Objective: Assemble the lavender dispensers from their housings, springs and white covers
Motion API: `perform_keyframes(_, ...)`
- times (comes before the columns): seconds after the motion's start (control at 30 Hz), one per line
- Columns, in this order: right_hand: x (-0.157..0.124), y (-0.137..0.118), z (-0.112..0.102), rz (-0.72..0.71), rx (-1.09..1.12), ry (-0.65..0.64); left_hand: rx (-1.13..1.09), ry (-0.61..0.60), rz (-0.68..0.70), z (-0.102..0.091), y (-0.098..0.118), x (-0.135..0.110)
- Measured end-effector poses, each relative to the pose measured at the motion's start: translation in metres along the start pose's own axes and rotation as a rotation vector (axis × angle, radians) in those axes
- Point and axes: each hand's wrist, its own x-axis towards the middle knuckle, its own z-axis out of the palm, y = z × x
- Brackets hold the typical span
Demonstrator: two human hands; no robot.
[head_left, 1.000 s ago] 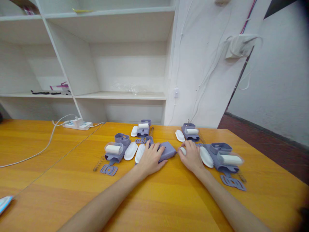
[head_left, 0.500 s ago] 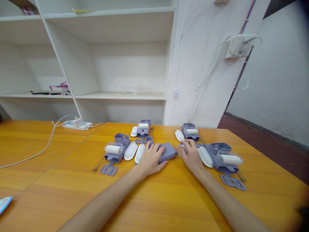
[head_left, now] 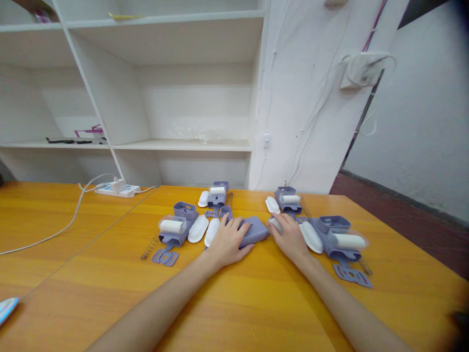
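My left hand point(head_left: 229, 242) lies over a purple plastic housing point(head_left: 256, 231), its fingers curled on the top and the thumb along the near side. Under my right hand point(head_left: 291, 237) is a white roller piece point(head_left: 276, 225), gripped at its left end and mostly hidden by the fingers. A white oval lid point(head_left: 212, 232) and a small purple cup part point(head_left: 226, 211) sit just left of my left hand. Beside my right wrist lies another white oval lid point(head_left: 311, 237), against a purple housing point(head_left: 333, 244) with a white roller point(head_left: 348, 240) on it.
More purple part sets stand around: one at left point(head_left: 176, 232), one at back centre point(head_left: 217, 195), one at back right point(head_left: 289, 200). Springs point(head_left: 149, 248) and flat purple plates point(head_left: 165, 257) lie near them. A power strip point(head_left: 117, 188) with white cables is at back left, before white shelves point(head_left: 183, 144).
The view shifts very slightly. My right fingers move a little on the white roller piece; my left hand keeps its place on the purple housing.
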Motion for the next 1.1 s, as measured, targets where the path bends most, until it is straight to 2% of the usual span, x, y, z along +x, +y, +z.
perform_keyframes(0.23,-0.001,-0.003,-0.003,0.019,-0.048,-0.027,-0.017,0.000,0.020,-0.003,-0.001,-0.001)
perform_keyframes(0.5,-0.002,-0.001,-0.002,0.024,-0.057,-0.051,-0.121,0.014,0.021,-0.018,0.003,0.003)
perform_keyframes(0.57,-0.002,-0.001,-0.002,0.029,-0.054,-0.055,-0.123,0.041,-0.022,-0.021,-0.002,0.008)
perform_keyframes(0.67,-0.002,-0.001,-0.003,0.033,-0.055,-0.057,-0.056,0.071,-0.173,-0.022,-0.018,0.015)
perform_keyframes(0.73,-0.002,-0.002,-0.004,0.034,-0.056,-0.057,0.007,0.022,-0.271,-0.021,-0.032,0.017)
perform_keyframes(0.8,-0.003,-0.002,-0.003,0.035,-0.058,-0.056,0.058,-0.048,-0.311,-0.019,-0.043,0.016)
perform_keyframes(0.9,-0.003,-0.001,-0.003,0.036,-0.064,-0.053,0.049,-0.141,-0.304,-0.016,-0.052,0.013)
perform_keyframes(1.1,-0.003,-0.001,-0.003,0.031,-0.061,-0.064,-0.050,-0.285,-0.207,-0.017,-0.052,0.016)
